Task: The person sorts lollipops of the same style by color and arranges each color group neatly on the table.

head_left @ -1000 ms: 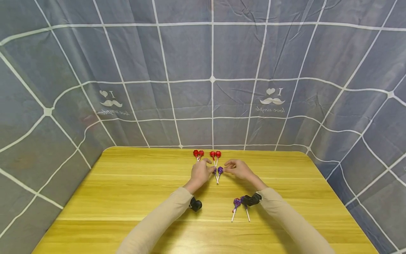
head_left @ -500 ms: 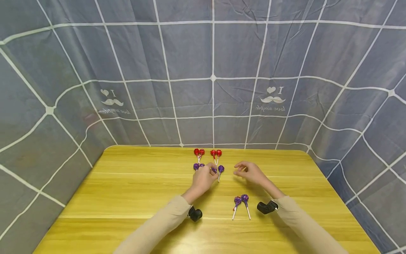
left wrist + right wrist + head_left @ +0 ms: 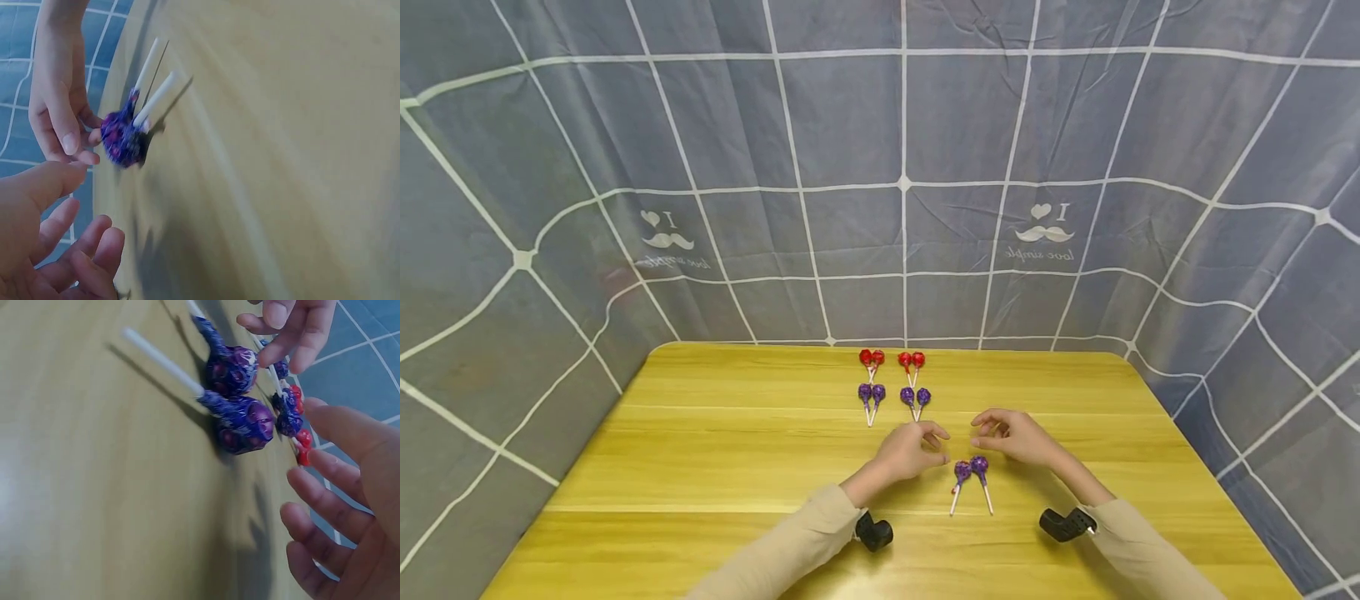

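Observation:
Two purple-wrapped lollipops lie nearest the person, the left lollipop (image 3: 962,472) and the right lollipop (image 3: 980,466), heads together and white sticks spread apart. My left hand (image 3: 912,451) hovers just up and left of them, fingers loosely bent around nothing. On their upper right, my right hand (image 3: 1013,435) is likewise empty, its fingers relaxed and apart. In the right wrist view the purple lollipop (image 3: 245,425) shows close by, beyond the fingertips of the right hand (image 3: 356,500). The left wrist view has the left hand (image 3: 56,237) short of the same pair.
Farther back lie a left purple pair (image 3: 872,393) and a right purple pair (image 3: 915,397) of lollipops. Behind them sit a left red pair (image 3: 872,358) and a right red pair (image 3: 912,361). A grey checked curtain (image 3: 850,233) borders the wooden table (image 3: 715,433).
My left hand has let go of the purple lollipop in the right back pair and come nearer, toward the front pair. The right hand has drawn back rightward and nearer, leaving the purple pairs uncovered.

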`<action>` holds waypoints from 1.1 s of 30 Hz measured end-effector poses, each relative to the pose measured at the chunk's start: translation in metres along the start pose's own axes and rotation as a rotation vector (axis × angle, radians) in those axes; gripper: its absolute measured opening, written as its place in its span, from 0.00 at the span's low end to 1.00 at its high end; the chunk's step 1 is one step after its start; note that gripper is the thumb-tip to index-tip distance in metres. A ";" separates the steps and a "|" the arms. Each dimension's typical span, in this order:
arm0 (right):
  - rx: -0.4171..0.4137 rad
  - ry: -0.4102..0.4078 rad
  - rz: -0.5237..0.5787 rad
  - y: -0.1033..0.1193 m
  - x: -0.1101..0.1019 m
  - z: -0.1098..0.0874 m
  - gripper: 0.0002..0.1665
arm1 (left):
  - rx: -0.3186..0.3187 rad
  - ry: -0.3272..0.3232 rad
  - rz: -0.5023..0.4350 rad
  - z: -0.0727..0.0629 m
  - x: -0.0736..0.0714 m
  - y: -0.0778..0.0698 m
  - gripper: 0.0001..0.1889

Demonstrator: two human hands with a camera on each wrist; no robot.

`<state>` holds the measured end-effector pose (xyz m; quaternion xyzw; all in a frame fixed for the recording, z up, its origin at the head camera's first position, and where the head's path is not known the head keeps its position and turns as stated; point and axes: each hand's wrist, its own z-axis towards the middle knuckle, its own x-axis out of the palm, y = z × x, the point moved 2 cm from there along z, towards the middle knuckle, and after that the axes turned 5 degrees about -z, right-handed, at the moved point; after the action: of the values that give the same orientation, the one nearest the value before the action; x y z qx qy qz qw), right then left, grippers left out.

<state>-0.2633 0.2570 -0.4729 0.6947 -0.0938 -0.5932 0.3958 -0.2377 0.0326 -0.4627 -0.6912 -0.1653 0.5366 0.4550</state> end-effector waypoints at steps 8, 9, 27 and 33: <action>-0.019 0.061 0.034 -0.003 0.002 -0.019 0.23 | 0.031 0.027 0.022 -0.001 0.019 -0.005 0.16; -0.022 0.068 0.036 -0.003 0.002 -0.020 0.23 | 0.034 0.024 0.029 -0.001 0.020 -0.005 0.16; -0.019 0.100 0.097 0.000 0.010 -0.032 0.22 | -0.029 -0.039 0.139 0.000 0.033 -0.012 0.12; -0.039 0.103 0.083 0.005 0.011 -0.032 0.19 | -0.050 -0.067 0.158 -0.002 0.031 -0.014 0.09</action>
<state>-0.2293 0.2609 -0.4783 0.7121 -0.0904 -0.5416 0.4376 -0.2206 0.0620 -0.4697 -0.6947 -0.1386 0.5895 0.3882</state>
